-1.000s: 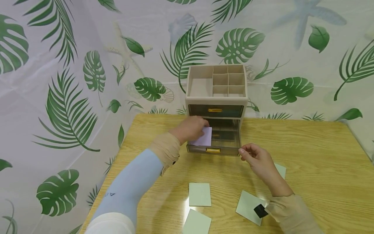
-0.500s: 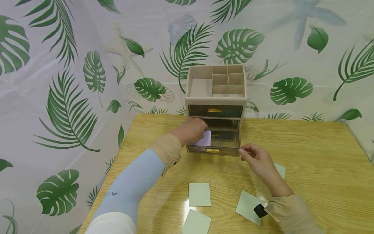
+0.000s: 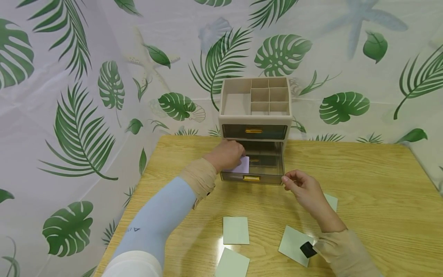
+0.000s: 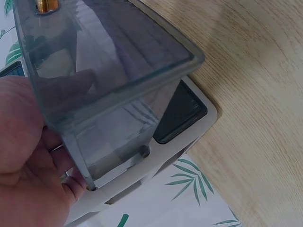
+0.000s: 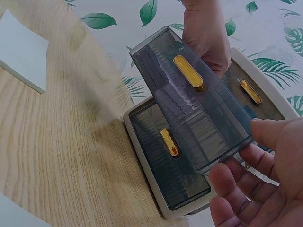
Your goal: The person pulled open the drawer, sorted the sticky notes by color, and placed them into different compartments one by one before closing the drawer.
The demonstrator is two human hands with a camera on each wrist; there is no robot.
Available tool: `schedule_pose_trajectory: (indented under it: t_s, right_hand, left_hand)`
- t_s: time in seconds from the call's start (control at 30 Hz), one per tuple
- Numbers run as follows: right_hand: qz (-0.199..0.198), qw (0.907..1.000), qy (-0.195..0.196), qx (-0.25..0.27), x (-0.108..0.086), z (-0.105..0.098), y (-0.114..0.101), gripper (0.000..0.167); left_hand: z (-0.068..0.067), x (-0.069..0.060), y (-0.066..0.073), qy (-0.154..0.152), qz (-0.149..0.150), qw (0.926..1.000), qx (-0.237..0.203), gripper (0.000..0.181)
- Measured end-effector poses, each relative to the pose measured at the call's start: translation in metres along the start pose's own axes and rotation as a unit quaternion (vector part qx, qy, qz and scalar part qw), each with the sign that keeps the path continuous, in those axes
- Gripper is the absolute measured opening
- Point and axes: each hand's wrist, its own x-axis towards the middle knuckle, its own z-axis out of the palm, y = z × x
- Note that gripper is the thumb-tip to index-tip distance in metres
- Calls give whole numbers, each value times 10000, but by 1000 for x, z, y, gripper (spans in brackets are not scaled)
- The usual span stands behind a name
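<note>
A beige desk organizer (image 3: 256,120) stands against the wall, its middle smoky clear drawer (image 3: 266,179) pulled out. My left hand (image 3: 226,154) reaches into the drawer's left side and holds a lilac sticky note pad (image 3: 245,165), partly hidden beneath the fingers. In the left wrist view, the pad shows only dimly through the drawer front (image 4: 118,61). Thumb and fingers of my right hand (image 3: 306,190) pinch the drawer's front right corner. The right wrist view has the thumb on the drawer's edge beside its gold handle (image 5: 188,71), with other fingers curled below.
Several pale green note pads (image 3: 236,231) lie on the wooden table (image 3: 380,192) in front of the organizer, one partly under the right wrist. The upper drawer (image 3: 253,131) is closed. Divided compartments (image 3: 270,94) top the organizer. A leaf-patterned cloth (image 3: 138,77) hangs behind.
My left hand and the lilac pad have sunk slightly lower into the drawer, toward its front. The right hand stays at the drawer corner.
</note>
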Motion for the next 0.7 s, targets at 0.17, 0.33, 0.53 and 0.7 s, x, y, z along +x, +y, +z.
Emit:
schedule_pose_trajectory:
  t_s: [0.17,0.33,0.53,0.7]
  right_hand:
    - [10,10000,-52,18,-7,-3,-21,33]
    - [13,10000,-54,-27,-11,-5,-31,32]
    - [77,9999,-32,-126,0,-1,-1,36]
    - [11,10000,-19,-58,1,-1,3,41]
  left_hand:
    - [1,1,1,-41,-16,10000,31,22]
    - [2,1,0,-59,-31,10000,53,22]
    - [2,-1,0,-1,-14,10000,20,21]
    - [6,0,-1,64,-12,9999,-88,22]
